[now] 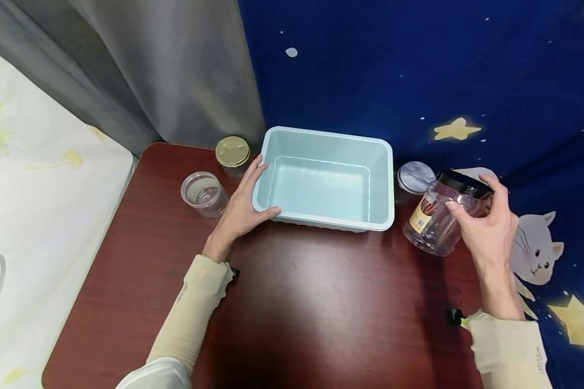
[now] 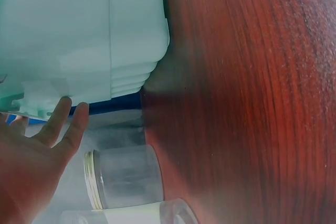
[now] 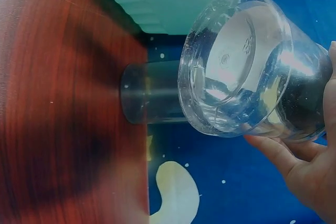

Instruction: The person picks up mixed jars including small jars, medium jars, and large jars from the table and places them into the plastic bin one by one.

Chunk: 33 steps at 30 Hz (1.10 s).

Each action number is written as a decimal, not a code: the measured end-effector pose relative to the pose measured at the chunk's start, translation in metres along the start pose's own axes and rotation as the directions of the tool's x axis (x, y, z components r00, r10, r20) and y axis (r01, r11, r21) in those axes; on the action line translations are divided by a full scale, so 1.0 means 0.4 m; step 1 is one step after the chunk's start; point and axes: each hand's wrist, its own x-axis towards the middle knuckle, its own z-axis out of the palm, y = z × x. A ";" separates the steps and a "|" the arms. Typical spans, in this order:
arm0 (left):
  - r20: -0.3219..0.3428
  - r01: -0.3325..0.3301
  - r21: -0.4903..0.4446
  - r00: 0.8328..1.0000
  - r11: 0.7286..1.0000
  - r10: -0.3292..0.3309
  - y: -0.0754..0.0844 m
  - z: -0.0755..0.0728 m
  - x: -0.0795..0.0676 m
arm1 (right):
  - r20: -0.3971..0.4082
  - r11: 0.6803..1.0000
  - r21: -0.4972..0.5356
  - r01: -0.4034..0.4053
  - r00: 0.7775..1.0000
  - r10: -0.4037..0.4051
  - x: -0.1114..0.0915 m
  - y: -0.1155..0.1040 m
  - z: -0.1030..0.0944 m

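A pale blue-green plastic bin [image 1: 327, 220] stands near the table's back edge, with nothing in it. My left hand [image 1: 241, 212] touches its left end, fingers stretched along the rim and thumb at the front corner. The left wrist view shows those fingers lying against the bin's side [image 2: 58, 40]. On the right, my right hand [image 1: 491, 229] grips a large clear jar [image 1: 438, 237] by its upper part, near the black lid [image 1: 464, 183]. This jar is tilted, bears a yellow label, and its round base [image 3: 231, 61] is raised off the table in the right wrist view.
Left of the bin stand a clear jar with a gold lid [image 1: 233, 151] and a clear lidless jar [image 1: 205, 194]. A jar with a silver lid [image 1: 416, 177] stands right of the bin. Grey [image 1: 175, 70] and dark blue curtains [image 1: 340, 70] hang behind the reddish-brown table [image 1: 302, 302].
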 end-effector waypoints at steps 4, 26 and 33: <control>-0.006 -0.003 -0.004 1.000 1.000 0.003 0.000 0.005 0.002 | 0.025 1.000 -0.026 -0.009 1.000 0.009 0.006 -0.011 -0.011; 0.004 0.014 0.003 1.000 1.000 -0.014 -0.001 0.009 0.006 | 0.111 0.996 -0.088 -0.010 0.994 0.020 0.066 -0.105 -0.014; 0.001 0.004 -0.033 1.000 0.999 -0.004 -0.003 0.005 0.004 | 0.125 0.996 -0.089 -0.011 0.992 0.022 0.084 -0.128 -0.015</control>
